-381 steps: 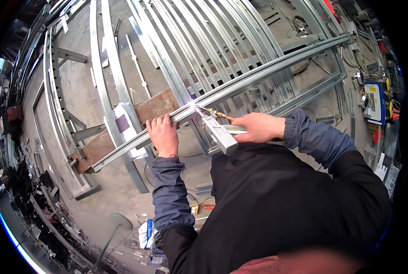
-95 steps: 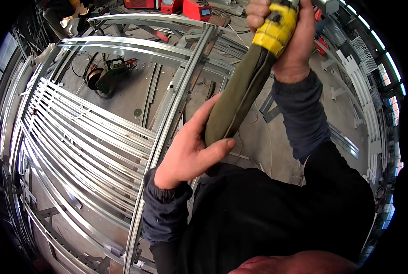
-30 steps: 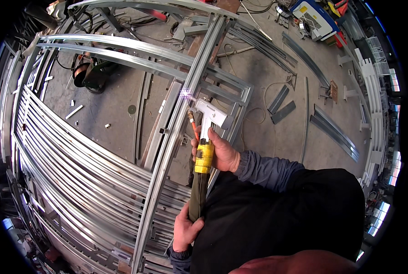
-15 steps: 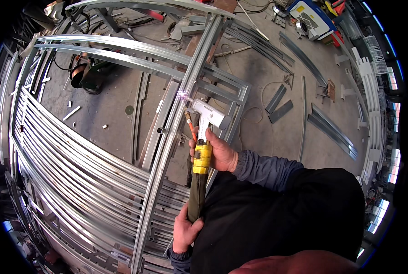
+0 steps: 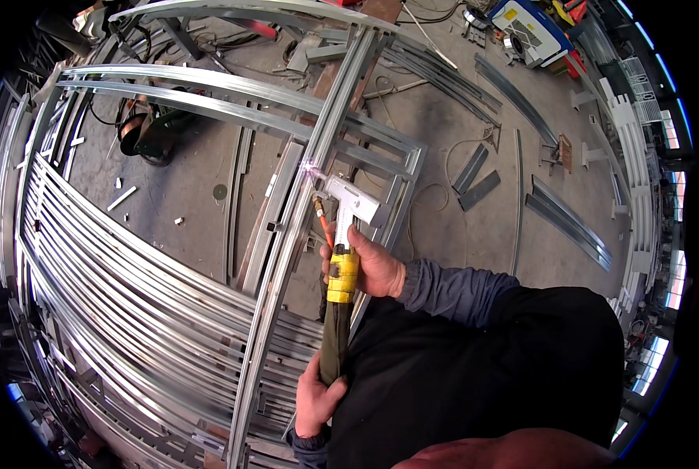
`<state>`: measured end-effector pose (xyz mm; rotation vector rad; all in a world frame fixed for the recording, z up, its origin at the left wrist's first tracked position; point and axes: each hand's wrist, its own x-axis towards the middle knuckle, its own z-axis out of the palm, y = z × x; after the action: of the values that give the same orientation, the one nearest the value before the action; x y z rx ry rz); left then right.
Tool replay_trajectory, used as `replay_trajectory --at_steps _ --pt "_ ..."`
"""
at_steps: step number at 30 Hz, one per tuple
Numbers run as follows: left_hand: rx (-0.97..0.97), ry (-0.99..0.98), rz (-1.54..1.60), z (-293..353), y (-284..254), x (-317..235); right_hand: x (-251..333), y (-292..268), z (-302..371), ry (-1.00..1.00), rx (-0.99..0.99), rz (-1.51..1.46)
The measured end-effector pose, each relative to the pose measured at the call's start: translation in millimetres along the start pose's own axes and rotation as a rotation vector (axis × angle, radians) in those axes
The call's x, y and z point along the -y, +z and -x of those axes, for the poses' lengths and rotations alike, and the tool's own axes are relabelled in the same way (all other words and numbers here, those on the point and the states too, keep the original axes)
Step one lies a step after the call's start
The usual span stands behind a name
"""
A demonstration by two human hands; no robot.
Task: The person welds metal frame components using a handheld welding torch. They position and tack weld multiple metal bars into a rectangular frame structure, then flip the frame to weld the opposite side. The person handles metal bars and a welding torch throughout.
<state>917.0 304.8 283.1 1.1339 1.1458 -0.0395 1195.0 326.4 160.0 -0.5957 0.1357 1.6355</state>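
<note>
My right hand is wrapped round the grip of a white welding gun, just above a band of yellow tape. At the gun's tip a bright violet glow lies on a long metal rail of the frame. An orange hose runs up beside the grip. Lower down, my left hand is closed round the dark green cable sleeve that hangs from the gun. Part of the left fingers is hidden behind the sleeve.
Many parallel metal tubes lie left of the rail. Beyond stands a dark machine with a copper-coloured coil. Loose metal channels lie on the floor at right, and a blue and white machine stands at the far right.
The gun's tip and its glow have shifted slightly left and down along the rail. Both hands keep their holds, and the right hand has moved a little left with the gun.
</note>
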Motion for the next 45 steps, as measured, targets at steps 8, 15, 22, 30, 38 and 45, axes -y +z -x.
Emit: replay_trajectory --at_steps 8,15,22,30,38,45 --pt "0.116 -0.033 0.158 9.5 -20.6 14.6 -3.4 14.8 12.5 -0.015 0.111 0.119" --pt "-0.180 0.092 -0.040 3.9 7.7 -23.6 3.2 43.1 18.7 -0.024 0.117 0.439" --pt "-0.231 0.032 0.099 -25.8 -22.9 -68.9 -0.2 94.0 -23.4 -0.233 0.184 0.581" --pt "-0.030 -0.121 0.181 -49.3 -128.1 -113.2 -12.3 130.7 -83.5 -0.079 0.134 0.451" --pt "0.081 -0.117 0.245 -99.4 -160.0 -70.8 -38.8 107.9 -109.8 -0.120 -0.115 0.489" --pt "0.131 -0.132 0.309 -123.9 -166.4 -62.8 -32.4 100.1 -121.5 -0.049 -0.159 0.584"
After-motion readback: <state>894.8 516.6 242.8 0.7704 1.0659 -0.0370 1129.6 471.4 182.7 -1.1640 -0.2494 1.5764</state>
